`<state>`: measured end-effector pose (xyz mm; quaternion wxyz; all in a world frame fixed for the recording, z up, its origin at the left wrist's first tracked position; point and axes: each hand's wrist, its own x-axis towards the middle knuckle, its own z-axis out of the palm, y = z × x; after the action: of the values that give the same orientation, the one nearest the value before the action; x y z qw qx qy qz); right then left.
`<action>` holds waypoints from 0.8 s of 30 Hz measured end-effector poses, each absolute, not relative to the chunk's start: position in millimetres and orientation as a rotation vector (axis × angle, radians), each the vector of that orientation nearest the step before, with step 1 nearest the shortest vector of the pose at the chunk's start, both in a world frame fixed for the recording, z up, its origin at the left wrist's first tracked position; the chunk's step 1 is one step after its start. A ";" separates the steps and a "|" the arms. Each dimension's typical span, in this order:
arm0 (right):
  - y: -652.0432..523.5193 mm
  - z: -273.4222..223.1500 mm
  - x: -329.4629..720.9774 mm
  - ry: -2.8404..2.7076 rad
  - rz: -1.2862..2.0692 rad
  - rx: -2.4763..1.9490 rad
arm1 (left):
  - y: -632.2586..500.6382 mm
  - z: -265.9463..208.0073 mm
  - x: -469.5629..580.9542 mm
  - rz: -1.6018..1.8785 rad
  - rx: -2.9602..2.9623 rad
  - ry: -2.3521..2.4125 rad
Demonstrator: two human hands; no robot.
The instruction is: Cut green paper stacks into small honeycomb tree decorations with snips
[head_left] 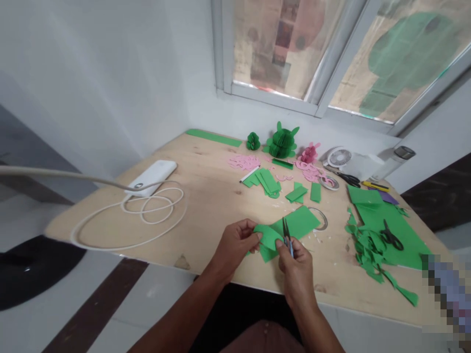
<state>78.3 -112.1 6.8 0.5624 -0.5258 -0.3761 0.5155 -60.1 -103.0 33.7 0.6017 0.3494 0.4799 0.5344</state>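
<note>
Between my two hands is a curved piece of green paper (268, 237). My left hand (241, 240) pinches its left end between thumb and fingers. In my right hand (297, 267) is a pair of scissors (287, 236) with blue handles, blades pointing away from me. The thumb of that hand also rests against the right end of the green paper. Beneath the hands a larger green paper sheet (298, 221) lies on the table, partly covered by them. A roll of tape (324, 219) touches the far right end of that sheet.
On the wooden table (206, 196), cut green strips (269, 181) and pink scraps (245, 162) lie beyond my hands. Green scraps (371, 250) and black scissors (390, 236) are at right. A white power bank (152, 177) with a looped cable sits left. Paper figures (282, 142) stand by the wall.
</note>
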 end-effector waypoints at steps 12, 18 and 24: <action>-115.5 6.9 66.1 -0.776 1.243 -1.211 | -108.7 22.8 -42.9 1.333 0.610 1.034; -118.0 2.3 62.9 -0.791 1.276 -1.208 | -102.9 20.9 -43.7 1.362 0.606 1.022; -121.6 2.8 64.4 -0.834 1.339 -1.203 | -100.4 24.9 -47.7 1.409 0.603 1.032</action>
<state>64.4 -121.6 2.8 0.5470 -0.5075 -0.3520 0.5651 -47.7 -100.4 24.9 0.6028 0.2604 0.4459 0.6083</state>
